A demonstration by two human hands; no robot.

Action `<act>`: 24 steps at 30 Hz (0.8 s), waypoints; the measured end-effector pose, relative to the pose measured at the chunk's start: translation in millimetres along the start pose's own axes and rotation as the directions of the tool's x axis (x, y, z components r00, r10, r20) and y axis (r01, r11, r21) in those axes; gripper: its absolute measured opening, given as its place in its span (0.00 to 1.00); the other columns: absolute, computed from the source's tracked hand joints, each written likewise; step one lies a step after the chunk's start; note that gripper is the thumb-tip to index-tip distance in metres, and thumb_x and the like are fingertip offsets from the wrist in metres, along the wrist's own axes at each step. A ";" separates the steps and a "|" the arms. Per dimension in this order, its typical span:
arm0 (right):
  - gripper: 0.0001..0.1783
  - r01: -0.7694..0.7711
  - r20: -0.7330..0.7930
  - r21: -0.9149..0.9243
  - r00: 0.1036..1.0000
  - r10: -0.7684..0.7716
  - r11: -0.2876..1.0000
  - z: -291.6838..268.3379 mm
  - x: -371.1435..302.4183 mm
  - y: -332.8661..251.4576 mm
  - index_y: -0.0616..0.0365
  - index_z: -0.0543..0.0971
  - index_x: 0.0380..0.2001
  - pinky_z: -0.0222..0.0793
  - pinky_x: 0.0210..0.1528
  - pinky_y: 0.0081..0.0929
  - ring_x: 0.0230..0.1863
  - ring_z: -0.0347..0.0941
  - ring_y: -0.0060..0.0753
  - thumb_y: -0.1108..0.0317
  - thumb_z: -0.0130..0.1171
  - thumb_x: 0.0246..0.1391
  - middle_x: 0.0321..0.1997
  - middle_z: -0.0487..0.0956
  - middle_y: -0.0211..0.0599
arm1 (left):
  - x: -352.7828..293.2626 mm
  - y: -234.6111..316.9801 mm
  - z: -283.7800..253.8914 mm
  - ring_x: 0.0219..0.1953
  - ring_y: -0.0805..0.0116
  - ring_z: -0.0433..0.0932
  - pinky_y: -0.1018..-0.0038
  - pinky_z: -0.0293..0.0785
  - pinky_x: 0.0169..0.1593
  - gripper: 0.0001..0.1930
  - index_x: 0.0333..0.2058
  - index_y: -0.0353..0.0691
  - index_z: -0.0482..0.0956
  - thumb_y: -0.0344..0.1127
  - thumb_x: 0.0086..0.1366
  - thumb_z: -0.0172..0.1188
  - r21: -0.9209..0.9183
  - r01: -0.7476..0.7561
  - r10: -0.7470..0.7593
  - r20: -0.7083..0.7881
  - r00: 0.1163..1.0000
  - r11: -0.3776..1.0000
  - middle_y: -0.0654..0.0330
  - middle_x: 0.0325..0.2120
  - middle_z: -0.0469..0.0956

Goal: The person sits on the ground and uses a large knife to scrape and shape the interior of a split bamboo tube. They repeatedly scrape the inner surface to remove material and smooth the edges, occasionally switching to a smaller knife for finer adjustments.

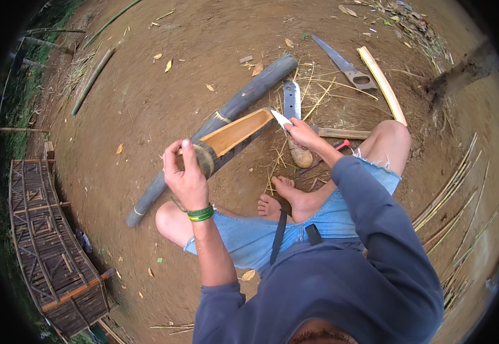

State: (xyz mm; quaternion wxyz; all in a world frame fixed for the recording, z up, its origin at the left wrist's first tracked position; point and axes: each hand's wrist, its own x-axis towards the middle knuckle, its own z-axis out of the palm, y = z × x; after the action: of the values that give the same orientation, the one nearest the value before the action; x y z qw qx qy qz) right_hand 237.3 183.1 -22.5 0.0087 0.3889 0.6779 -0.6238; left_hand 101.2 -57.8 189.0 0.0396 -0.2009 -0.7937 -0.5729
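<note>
My left hand (185,176) is closed round the near end of a bamboo section (241,133), with the thumb on top. A long opening is cut in its side, showing the pale inside. In my right hand (305,135) is a knife (280,119), its bright blade at the far rim of the bamboo; whether it touches I cannot tell. Beneath the section, a long dark bamboo pole (255,89) lies slantwise on the ground. A machete (291,102) with a wooden handle lies just beyond and below my right hand.
A handsaw (347,66) and a split bamboo strip (382,86) lie at the far right. By my right knee are a wooden piece (344,133) and a red-ended tool (342,144). Thin strips (453,186) lie at right; a bamboo rack (54,241) stands at left.
</note>
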 end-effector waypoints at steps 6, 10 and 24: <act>0.23 -0.133 0.046 -0.046 0.990 0.136 0.990 4.1 58.6 20.9 0.62 0.76 0.41 0.67 0.30 0.39 0.26 0.73 0.36 0.50 0.47 0.69 0.27 0.76 0.38 | 3.4 6.3 -2.6 0.28 0.80 0.68 0.78 0.65 0.33 0.08 0.39 0.33 0.80 0.34 0.72 0.62 0.029 0.033 -0.034 0.005 0.999 0.999 0.66 0.30 0.73; 0.30 0.064 0.052 -0.393 0.998 -0.047 0.917 12.5 88.8 37.1 0.63 0.82 0.44 0.72 0.51 0.47 0.46 0.80 0.54 0.46 0.43 0.69 0.41 0.85 0.51 | 13.7 5.8 -6.9 0.33 0.73 0.72 0.75 0.68 0.39 0.06 0.38 0.33 0.81 0.29 0.66 0.63 0.094 -0.032 0.026 0.069 0.997 0.995 0.62 0.32 0.76; 0.35 0.194 0.096 -0.787 0.976 -0.194 0.586 -4.9 90.8 32.0 0.64 0.86 0.33 0.78 0.51 0.52 0.41 0.83 0.62 0.46 0.38 0.73 0.35 0.85 0.58 | 19.2 13.7 -7.6 0.43 0.57 0.83 0.66 0.76 0.51 0.10 0.35 0.33 0.83 0.29 0.54 0.69 0.017 -0.321 0.305 0.265 0.915 0.947 0.50 0.37 0.84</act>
State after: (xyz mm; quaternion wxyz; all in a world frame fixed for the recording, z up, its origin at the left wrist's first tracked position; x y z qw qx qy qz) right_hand 193.5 231.6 -93.4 0.1116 0.2688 0.9216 -0.2567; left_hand 87.4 -56.0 209.5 0.0330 -0.3972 -0.7665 -0.5036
